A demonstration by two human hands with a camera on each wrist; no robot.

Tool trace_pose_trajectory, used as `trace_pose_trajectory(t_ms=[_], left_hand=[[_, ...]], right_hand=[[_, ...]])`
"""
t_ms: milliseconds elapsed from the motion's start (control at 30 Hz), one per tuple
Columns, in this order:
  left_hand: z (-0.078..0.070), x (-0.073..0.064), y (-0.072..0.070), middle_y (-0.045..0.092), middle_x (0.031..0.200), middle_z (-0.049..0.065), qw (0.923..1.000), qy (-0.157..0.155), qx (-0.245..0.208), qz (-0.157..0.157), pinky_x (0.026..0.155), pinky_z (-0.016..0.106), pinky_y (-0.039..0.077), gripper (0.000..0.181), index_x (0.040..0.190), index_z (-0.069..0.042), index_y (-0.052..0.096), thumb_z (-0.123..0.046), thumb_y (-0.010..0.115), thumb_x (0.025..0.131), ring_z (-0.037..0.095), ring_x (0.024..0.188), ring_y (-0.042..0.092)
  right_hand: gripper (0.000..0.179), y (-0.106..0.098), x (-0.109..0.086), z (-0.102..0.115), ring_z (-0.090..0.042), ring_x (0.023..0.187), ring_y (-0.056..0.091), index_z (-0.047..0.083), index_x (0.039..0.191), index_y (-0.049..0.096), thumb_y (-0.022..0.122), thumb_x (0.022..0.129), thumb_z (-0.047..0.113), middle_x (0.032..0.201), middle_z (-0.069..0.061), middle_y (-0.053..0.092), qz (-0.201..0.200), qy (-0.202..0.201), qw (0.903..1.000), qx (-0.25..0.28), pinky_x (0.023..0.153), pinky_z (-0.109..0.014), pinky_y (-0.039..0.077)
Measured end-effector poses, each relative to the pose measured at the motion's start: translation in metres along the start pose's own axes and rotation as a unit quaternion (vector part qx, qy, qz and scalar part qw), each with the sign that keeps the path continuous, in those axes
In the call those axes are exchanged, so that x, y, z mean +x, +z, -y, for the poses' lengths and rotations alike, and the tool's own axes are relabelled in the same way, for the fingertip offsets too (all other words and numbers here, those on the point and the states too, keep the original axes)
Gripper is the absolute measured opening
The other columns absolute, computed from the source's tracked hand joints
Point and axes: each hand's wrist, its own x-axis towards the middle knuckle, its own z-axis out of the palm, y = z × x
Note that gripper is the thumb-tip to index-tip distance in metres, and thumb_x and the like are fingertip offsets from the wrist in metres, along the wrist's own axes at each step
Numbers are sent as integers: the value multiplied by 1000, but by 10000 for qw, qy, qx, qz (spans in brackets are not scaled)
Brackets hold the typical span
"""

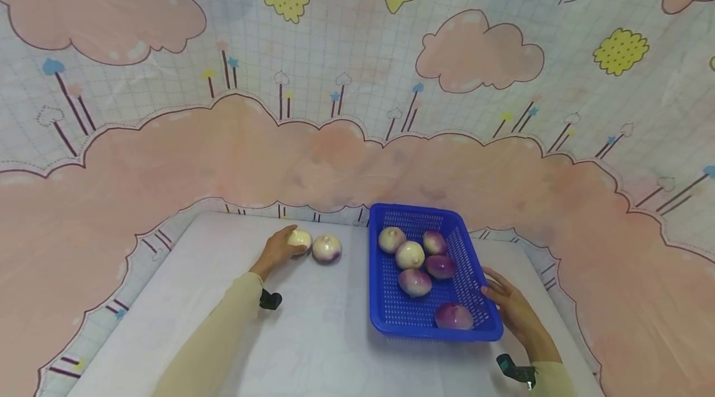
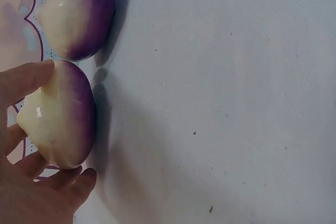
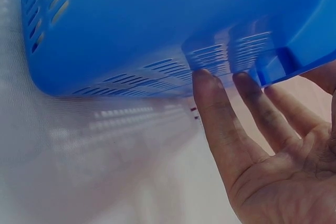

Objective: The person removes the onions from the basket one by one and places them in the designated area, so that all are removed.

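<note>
Blue in the head view, the basket (image 1: 378, 316) is occupied by six onions (image 1: 410, 255); two onions (image 1: 326, 249) are left on the counter (image 1: 313, 341). Left wrist: one outside onion (image 2: 63, 119) is clasped in the half-closed left grip (image 2: 37, 187). Right wrist: the basket is only touched by the outstretched right grip (image 3: 289, 177).

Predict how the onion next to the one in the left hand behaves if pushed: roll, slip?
The onion would probably roll or wobble, given its rounded sides. Its glossy highlights suggest a smooth surface that could slip in a loose grip. It likely feels firm, since no dents show.
</note>
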Motion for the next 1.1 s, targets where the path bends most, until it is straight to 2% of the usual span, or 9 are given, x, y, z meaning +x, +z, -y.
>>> trace_pose_trajectory(t_ms=[233, 500, 633, 800, 933, 1100], left_hand=[[0, 0, -2, 37, 150, 32, 9996, 148, 234, 15, 115, 62, 28, 76, 148, 2, 35, -24, 72, 86, 52, 137, 36], [0, -3, -7, 33, 154, 29, 9994, 231, 250, 1, 117, 60, 26, 76, 149, -2, 35, -22, 73, 86, 50, 141, 31], [-6, -9, -10, 33, 154, 28, 9982, 493, 326, -57, 118, 60, 24, 76, 149, -1, 35, -20, 73, 86, 49, 142, 30], [-18, -19, -12, 32, 153, 30, 9938, 1005, 363, -307, 117, 61, 24, 73, 146, 0, 40, -19, 74, 84, 50, 142, 30], [-30, -28, -11, 28, 155, 30, 9898, 1285, 305, -540, 117, 62, 24, 70, 143, -1, 43, -18, 75, 83, 50, 142, 29], [-44, -40, -7, 31, 155, 27, 9841, 1623, 214, -687, 115, 63, 27, 67, 142, -2, 45, -18, 73, 83, 50, 141, 32]], right_hand=[[68, 1, 0, 1, -38, 139, 43, 24, 157, 20, 56, 100, 31, 162, -18, 24, 2, -41, 10000, 3, 108, -56, 43], [70, 2, -1, 2, -41, 144, 35, 24, 158, 19, 56, 100, 32, 163, -16, 23, -17, -12, 10000, -2, 113, -59, 35], [70, 2, -1, 3, -42, 144, 33, 24, 157, 19, 56, 99, 32, 163, -17, 23, -36, 16, 10000, 2, 113, -60, 34], [71, 2, -1, 3, -43, 144, 33, 23, 157, 18, 57, 99, 31, 162, -17, 24, -51, 61, 10000, 9, 112, -59, 36], [70, 2, -1, 3, -43, 145, 32, 23, 157, 18, 57, 99, 31, 163, -17, 23, -24, 46, 10000, 26, 113, -60, 35], [70, 2, -3, 2, -43, 145, 31, 23, 158, 17, 56, 100, 30, 163, -17, 21, 39, 0, 10000, 48, 113, -61, 33]])
